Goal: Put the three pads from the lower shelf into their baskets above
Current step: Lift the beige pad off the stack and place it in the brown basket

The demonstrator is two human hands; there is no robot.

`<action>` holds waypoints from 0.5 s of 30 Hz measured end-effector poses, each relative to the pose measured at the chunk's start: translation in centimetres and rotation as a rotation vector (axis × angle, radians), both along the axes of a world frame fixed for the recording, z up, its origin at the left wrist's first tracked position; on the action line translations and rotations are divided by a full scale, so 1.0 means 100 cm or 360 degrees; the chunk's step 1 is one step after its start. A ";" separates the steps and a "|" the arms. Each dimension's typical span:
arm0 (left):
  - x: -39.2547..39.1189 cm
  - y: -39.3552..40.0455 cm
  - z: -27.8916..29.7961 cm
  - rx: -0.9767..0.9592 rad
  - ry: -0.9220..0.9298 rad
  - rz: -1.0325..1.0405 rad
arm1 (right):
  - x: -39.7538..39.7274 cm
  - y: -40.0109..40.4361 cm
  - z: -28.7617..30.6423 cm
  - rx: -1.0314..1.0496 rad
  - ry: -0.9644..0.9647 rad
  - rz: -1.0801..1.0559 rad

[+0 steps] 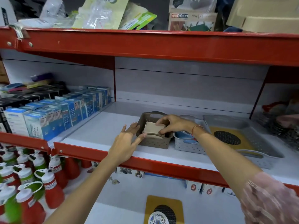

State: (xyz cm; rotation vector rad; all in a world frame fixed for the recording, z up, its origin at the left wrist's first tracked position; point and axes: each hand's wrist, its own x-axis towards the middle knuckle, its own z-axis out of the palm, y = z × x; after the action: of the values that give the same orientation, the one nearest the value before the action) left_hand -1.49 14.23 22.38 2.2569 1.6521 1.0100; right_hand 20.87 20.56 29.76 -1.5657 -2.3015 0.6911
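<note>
Nearest, a mustard-yellow square pad with a black mesh disc (164, 209) waits on the lower shelf. Above, her open left hand (127, 139) steadies the brown perforated plastic basket (153, 141) while her right hand (173, 123) pinches a beige square pad (152, 127) into it. Next, I'd guess: let go, reach down.

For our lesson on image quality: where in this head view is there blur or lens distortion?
Head view: the bottles at lower left and the pink sleeve smear with blur; the red shelf rail bows from wide-angle distortion; the brown basket stays fairly sharp.
</note>
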 end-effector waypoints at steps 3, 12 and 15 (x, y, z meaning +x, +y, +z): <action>0.001 -0.003 0.003 0.0015 0.0036 0.0000 | 0.000 -0.004 0.001 -0.0015 -0.0058 0.0046; 0.007 -0.032 0.007 0.0589 0.0014 -0.0164 | -0.012 -0.085 -0.009 0.0983 0.0326 -0.0159; 0.015 -0.060 -0.009 0.0915 -0.0002 -0.0308 | -0.013 -0.137 -0.033 0.1423 0.0603 -0.0171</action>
State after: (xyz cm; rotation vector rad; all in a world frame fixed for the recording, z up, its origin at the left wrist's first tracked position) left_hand 0.04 8.23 21.44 2.6831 1.2118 1.5879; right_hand 19.55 6.90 26.45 -1.0033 -1.8104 -0.0948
